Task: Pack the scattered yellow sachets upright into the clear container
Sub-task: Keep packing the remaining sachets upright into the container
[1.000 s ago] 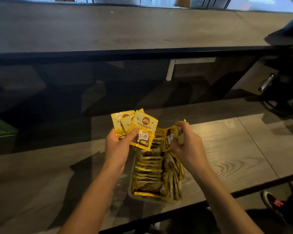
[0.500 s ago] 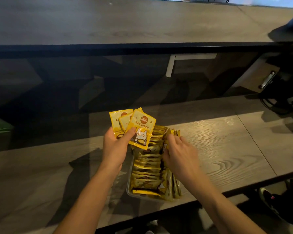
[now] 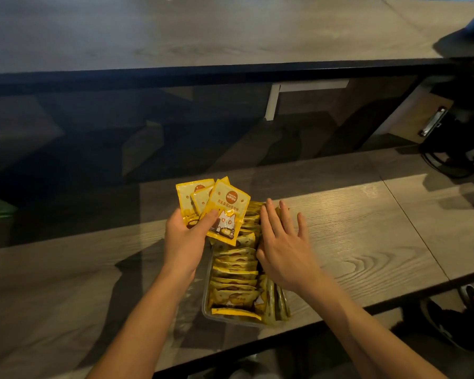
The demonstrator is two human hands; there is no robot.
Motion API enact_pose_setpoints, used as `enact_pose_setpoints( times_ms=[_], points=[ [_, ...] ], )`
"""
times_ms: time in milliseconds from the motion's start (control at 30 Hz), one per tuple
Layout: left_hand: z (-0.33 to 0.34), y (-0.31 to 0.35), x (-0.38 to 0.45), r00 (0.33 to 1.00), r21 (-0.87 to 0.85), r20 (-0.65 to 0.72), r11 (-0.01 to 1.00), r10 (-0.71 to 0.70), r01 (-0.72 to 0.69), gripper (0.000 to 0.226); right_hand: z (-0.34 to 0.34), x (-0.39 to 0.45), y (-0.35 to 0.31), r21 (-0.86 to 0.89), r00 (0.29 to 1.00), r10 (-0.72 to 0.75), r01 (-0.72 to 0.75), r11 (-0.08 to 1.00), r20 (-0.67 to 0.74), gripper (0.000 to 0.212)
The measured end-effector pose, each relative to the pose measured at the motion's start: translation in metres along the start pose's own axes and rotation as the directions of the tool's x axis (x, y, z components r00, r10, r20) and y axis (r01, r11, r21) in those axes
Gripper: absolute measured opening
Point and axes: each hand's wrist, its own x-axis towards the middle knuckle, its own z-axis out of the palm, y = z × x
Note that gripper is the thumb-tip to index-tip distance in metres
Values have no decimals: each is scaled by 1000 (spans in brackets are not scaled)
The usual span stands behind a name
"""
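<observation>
A clear container (image 3: 206, 310) sits near the front edge of the wooden table, filled with a row of yellow sachets standing on edge (image 3: 234, 272). My left hand (image 3: 185, 239) holds a fan of three yellow sachets (image 3: 226, 210) above the container's far left corner, thumb pressed on the front one. My right hand (image 3: 283, 248) lies flat with fingers spread over the right side of the packed sachets, holding nothing. A few sachets (image 3: 274, 302) stand lengthwise along the container's right wall.
The wooden table (image 3: 367, 236) stretches to both sides. A dark glass panel (image 3: 121, 138) rises behind it, below a higher counter. A clipboard (image 3: 433, 121) hangs at the right. A shoe (image 3: 449, 321) shows below the table edge at the right.
My right hand has let go of the sachet it held, lowered onto the packed row and flattened with fingers spread. My left hand keeps its fan of sachets in about the same place.
</observation>
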Motion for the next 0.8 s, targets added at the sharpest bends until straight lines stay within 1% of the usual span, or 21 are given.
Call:
enact_pose_setpoints(
  times_ms=[100,167,200,233,267,300,333,367,433,467,500,533,567,633,700,767,800],
  points=[
    [2,-2,-1,1000,-17,-1,1000,-19,19,25,-1,3,-4,2,1000,18,-18,1000,5,75],
    [3,-3,-3,999,-38,3,999,-34,34,27,-4,4,0,53,999,7,-9,999,37,73],
    [3,-3,-4,999,-52,8,998,-44,44,28,-8,4,4,114,999,-2,-3,993,44,70],
    [3,-4,-5,999,-63,17,997,-51,52,29,-13,3,6,202,1000,-1,-2,979,11,66],
    [4,-3,-6,998,-67,28,996,-53,55,30,-18,1,8,314,995,28,2,949,-91,61],
    [4,-2,-7,998,-66,41,996,-49,52,29,-23,-1,7,434,972,89,15,901,-219,56],
    [5,-1,-8,998,-63,58,997,-39,42,29,-30,-2,5,554,940,166,29,832,-299,54],
    [5,1,-9,997,-61,78,998,-25,30,28,-38,-2,2,673,925,228,39,738,-304,59],
    [5,5,-11,993,-68,120,998,-8,16,31,-55,1,-6,866,947,268,19,500,-176,80],
    [5,7,-12,990,-84,142,996,-4,16,36,-61,4,-9,901,958,260,-6,434,-119,87],
    [4,8,-13,987,-111,163,994,-3,21,41,-64,7,-11,907,968,238,-25,420,-83,89],
    [4,8,-14,983,-147,184,989,-8,35,45,-66,9,-11,901,974,218,-38,431,-63,85],
    [4,9,-15,979,-182,205,982,-17,55,46,-66,10,-11,894,976,214,-50,446,-52,75],
    [4,9,-17,970,-231,239,968,-40,96,47,-62,11,-11,886,979,201,-62,460,-36,47],
    [3,10,-19,964,-251,259,959,-66,133,45,-60,8,-12,851,981,182,-41,523,-64,32],
    [2,9,-20,962,-276,257,946,-95,168,40,-60,5,-11,791,973,183,0,612,-141,28],
    [1,9,-20,963,-288,246,941,-107,178,38,-59,4,-10,775,966,194,11,632,-171,27]
  ],
)
